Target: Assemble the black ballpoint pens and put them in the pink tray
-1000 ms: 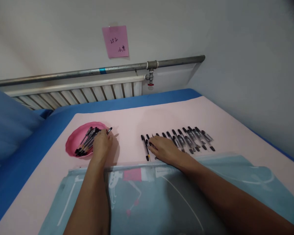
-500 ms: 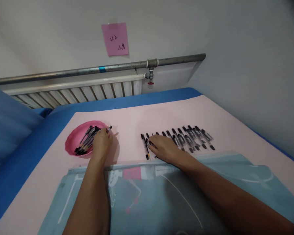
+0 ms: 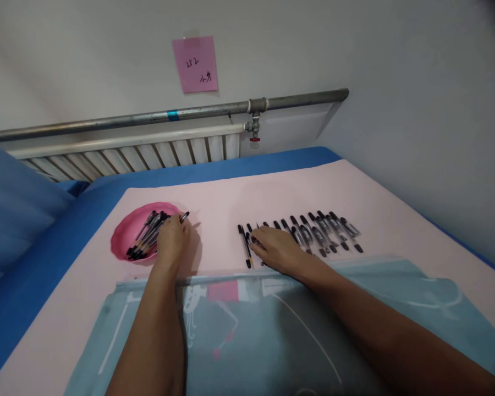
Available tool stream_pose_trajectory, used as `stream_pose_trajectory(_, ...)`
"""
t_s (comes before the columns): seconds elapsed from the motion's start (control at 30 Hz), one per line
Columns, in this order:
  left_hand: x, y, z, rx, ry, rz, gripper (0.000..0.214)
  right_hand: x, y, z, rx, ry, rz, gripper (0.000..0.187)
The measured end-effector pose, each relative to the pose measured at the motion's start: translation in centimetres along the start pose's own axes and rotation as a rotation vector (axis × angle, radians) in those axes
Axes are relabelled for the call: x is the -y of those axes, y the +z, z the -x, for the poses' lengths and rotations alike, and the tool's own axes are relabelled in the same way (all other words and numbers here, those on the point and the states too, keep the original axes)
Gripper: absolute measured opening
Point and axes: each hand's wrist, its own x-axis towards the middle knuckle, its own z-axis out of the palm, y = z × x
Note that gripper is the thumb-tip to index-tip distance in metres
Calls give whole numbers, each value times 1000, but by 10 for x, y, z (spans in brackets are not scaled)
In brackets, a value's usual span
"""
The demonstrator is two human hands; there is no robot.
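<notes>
A pink scalloped bowl point(image 3: 119, 235) on the left holds several clear-barrelled pens with black caps point(image 3: 150, 234). Over its right rim, my left hand point(image 3: 172, 239) is closed around a pen point(image 3: 185, 216), whose dark end pokes out past the fingers. To the right, several similar pens point(image 3: 319, 234) lie side by side in a slanting row. My right hand point(image 3: 274, 247) rests at the row's left end, fingers curled down on a pen point(image 3: 254, 240) that they mostly cover. Just left of those fingers lies another black-capped pen point(image 3: 245, 246).
A pale pink mat point(image 3: 214, 203) covers the blue tabletop point(image 3: 214, 172). Along the near side spreads a light-blue printed cloth point(image 3: 231, 352) beneath my forearms. Behind stand a white radiator point(image 3: 148, 157), a metal pipe point(image 3: 119, 121) with a red-handled valve point(image 3: 254, 139), and the wall.
Both hands keep practically the same place and grip. The whole view has shifted very slightly; the bowl and pens lie as before.
</notes>
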Motion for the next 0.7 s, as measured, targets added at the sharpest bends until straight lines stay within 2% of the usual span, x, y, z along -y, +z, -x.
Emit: stream_pose_trajectory(0.7,0,2,0,-13,-7,-10,31,0,-1,1,-29,-22,6,16)
